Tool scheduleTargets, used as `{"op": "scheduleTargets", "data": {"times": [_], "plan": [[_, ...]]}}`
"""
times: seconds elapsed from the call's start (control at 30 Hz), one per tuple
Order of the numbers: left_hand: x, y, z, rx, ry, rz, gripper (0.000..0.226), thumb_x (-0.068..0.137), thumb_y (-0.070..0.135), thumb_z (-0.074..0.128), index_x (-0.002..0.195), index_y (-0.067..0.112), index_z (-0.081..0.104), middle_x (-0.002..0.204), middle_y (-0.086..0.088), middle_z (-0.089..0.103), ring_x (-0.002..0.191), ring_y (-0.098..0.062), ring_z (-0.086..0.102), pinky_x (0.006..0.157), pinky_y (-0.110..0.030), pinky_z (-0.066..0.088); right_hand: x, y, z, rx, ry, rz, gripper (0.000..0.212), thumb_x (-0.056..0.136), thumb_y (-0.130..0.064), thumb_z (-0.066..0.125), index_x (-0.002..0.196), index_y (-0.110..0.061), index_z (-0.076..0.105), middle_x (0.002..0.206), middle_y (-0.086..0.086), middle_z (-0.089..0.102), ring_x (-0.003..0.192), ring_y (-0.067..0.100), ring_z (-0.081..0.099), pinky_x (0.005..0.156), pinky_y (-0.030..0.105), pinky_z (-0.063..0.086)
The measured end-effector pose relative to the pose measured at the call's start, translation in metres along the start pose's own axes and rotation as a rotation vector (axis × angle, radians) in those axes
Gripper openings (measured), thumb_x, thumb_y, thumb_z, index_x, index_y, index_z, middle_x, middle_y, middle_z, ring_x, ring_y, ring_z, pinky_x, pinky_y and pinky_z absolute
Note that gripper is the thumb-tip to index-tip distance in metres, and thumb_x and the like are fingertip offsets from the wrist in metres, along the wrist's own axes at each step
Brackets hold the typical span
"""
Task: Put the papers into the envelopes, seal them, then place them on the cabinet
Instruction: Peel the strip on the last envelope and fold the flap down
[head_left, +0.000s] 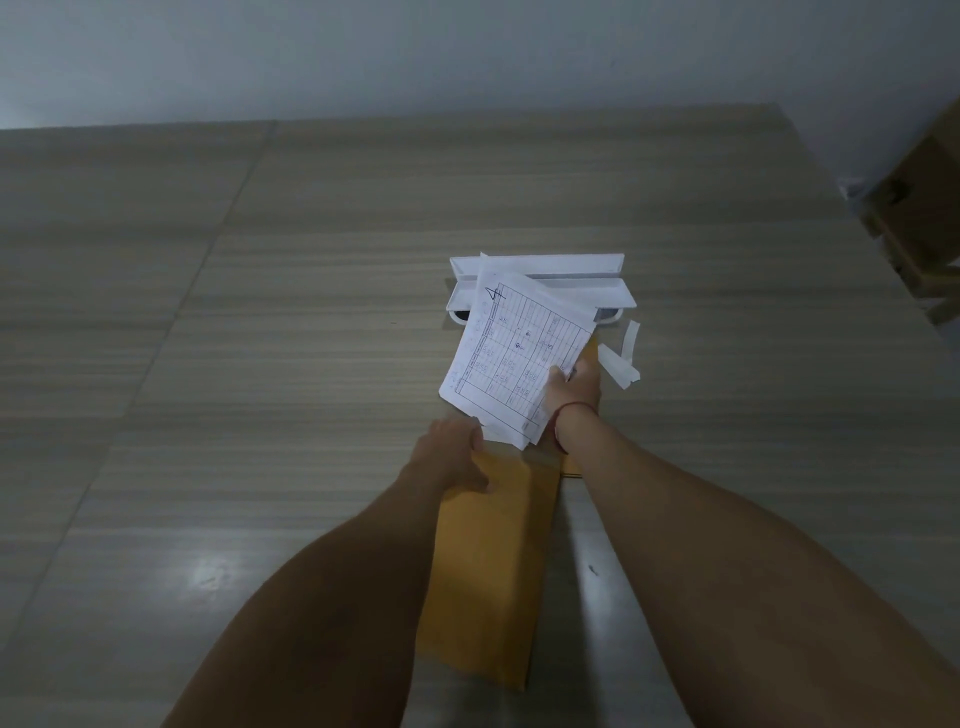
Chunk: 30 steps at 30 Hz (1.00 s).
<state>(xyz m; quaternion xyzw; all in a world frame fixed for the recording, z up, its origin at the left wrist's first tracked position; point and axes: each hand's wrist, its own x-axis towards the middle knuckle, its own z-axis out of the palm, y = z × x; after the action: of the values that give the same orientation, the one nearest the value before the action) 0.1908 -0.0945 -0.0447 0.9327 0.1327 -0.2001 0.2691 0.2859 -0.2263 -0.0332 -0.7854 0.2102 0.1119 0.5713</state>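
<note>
Long mustard-yellow paper envelope (483, 571), mouth end gripped in our left hand (452, 452); our right hand (574, 387) pinches the light, floppy white printed sheets (514, 348) by one edge just above it, likely to buckle.

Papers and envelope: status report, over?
Right hand grips white printed paper sheets. Left hand holds long tan paper envelope at its mouth. Sheets not yet inside. Path unobstructed.

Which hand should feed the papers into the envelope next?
Probably the right. The right hand grips the papers, whose lower edge sits at the envelope's far end, while the left hand holds that end of the envelope steady.
</note>
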Motion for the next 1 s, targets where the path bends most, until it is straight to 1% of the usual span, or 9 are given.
{"op": "scheduleTargets", "data": {"times": [0.1, 0.23, 0.43, 0.53, 0.63, 0.73, 0.83, 0.9, 1.0], "plan": [[0.001, -0.002, 0.001, -0.122, 0.002, 0.001, 0.038, 0.057, 0.016, 0.084, 0.072, 0.025, 0.050, 0.076, 0.011, 0.049, 0.076, -0.010, 0.047, 0.065, -0.024, 0.040, -0.003, 0.006, -0.001, -0.019, -0.065, 0.008, 0.020, 0.100, -0.012, 0.045, 0.116, -0.007, 0.056, 0.117, 0.007, 0.060, 0.108, 0.023, 0.059, 0.082, 0.026, 0.044], [0.000, -0.002, 0.003, -0.276, 0.045, -0.029, 0.028, 0.061, 0.011, 0.081, 0.065, 0.022, 0.056, 0.071, 0.010, 0.051, 0.065, -0.006, 0.048, 0.060, -0.022, 0.043, -0.005, 0.017, -0.007, -0.069, -0.104, 0.025, 0.022, 0.100, -0.012, 0.044, 0.117, -0.005, 0.055, 0.124, 0.011, 0.061, 0.112, 0.026, 0.059, 0.080, 0.026, 0.043], [0.002, 0.000, 0.001, -0.298, 0.073, -0.040, 0.024, 0.065, 0.013, 0.080, 0.063, 0.022, 0.058, 0.076, 0.010, 0.053, 0.070, -0.005, 0.050, 0.064, -0.020, 0.043, -0.001, 0.020, -0.017, -0.087, -0.091, 0.030, 0.029, 0.100, -0.011, 0.045, 0.126, -0.005, 0.055, 0.131, 0.010, 0.059, 0.121, 0.027, 0.057, 0.100, 0.035, 0.046], [0.005, -0.001, 0.000, -0.298, 0.086, -0.025, 0.018, 0.068, 0.016, 0.080, 0.071, 0.018, 0.062, 0.080, 0.007, 0.055, 0.073, -0.007, 0.052, 0.065, -0.020, 0.042, 0.001, 0.019, -0.020, -0.109, -0.078, 0.030, 0.029, 0.100, -0.012, 0.044, 0.126, -0.005, 0.054, 0.130, 0.011, 0.059, 0.119, 0.027, 0.057, 0.094, 0.034, 0.047], [0.008, 0.001, -0.002, -0.300, 0.102, -0.010, 0.011, 0.072, 0.017, 0.078, 0.075, 0.014, 0.067, 0.081, 0.002, 0.061, 0.074, -0.011, 0.056, 0.062, -0.019, 0.043, -0.001, 0.019, -0.020, -0.180, -0.139, -0.001, 0.029, 0.100, -0.012, 0.043, 0.126, -0.006, 0.054, 0.128, 0.011, 0.059, 0.116, 0.027, 0.058, 0.084, 0.029, 0.044], [0.009, 0.002, -0.002, -0.278, 0.128, -0.008, 0.011, 0.075, 0.016, 0.076, 0.078, 0.008, 0.069, 0.078, 0.002, 0.061, 0.076, -0.012, 0.055, 0.069, -0.023, 0.043, -0.004, 0.020, -0.017, -0.235, -0.201, -0.015, 0.033, 0.100, -0.011, 0.043, 0.131, -0.007, 0.052, 0.133, 0.010, 0.057, 0.121, 0.027, 0.056, 0.094, 0.031, 0.045], [0.008, -0.001, 0.000, -0.257, 0.125, 0.009, 0.012, 0.076, 0.016, 0.075, 0.079, 0.006, 0.068, 0.076, 0.005, 0.057, 0.077, -0.010, 0.052, 0.069, -0.019, 0.041, -0.002, 0.017, -0.019, -0.270, -0.202, -0.024, 0.035, 0.100, -0.011, 0.041, 0.135, -0.008, 0.050, 0.137, 0.010, 0.055, 0.125, 0.028, 0.053, 0.102, 0.037, 0.044], [0.008, -0.002, 0.001, -0.244, 0.118, 0.020, 0.012, 0.078, 0.017, 0.074, 0.081, 0.007, 0.067, 0.078, 0.005, 0.056, 0.077, -0.010, 0.050, 0.069, -0.019, 0.040, -0.001, 0.015, -0.020, -0.294, -0.175, -0.047, 0.033, 0.101, -0.011, 0.039, 0.132, -0.008, 0.049, 0.136, 0.010, 0.055, 0.123, 0.028, 0.054, 0.101, 0.037, 0.044], [0.009, 0.001, 0.001, -0.233, 0.114, 0.023, 0.009, 0.078, 0.016, 0.072, 0.078, 0.011, 0.065, 0.082, 0.001, 0.058, 0.078, -0.012, 0.052, 0.071, -0.023, 0.041, -0.003, 0.014, -0.018, -0.369, -0.139, -0.114, 0.030, 0.100, -0.009, 0.037, 0.127, -0.009, 0.050, 0.130, 0.010, 0.057, 0.118, 0.029, 0.056, 0.091, 0.033, 0.044]]}}
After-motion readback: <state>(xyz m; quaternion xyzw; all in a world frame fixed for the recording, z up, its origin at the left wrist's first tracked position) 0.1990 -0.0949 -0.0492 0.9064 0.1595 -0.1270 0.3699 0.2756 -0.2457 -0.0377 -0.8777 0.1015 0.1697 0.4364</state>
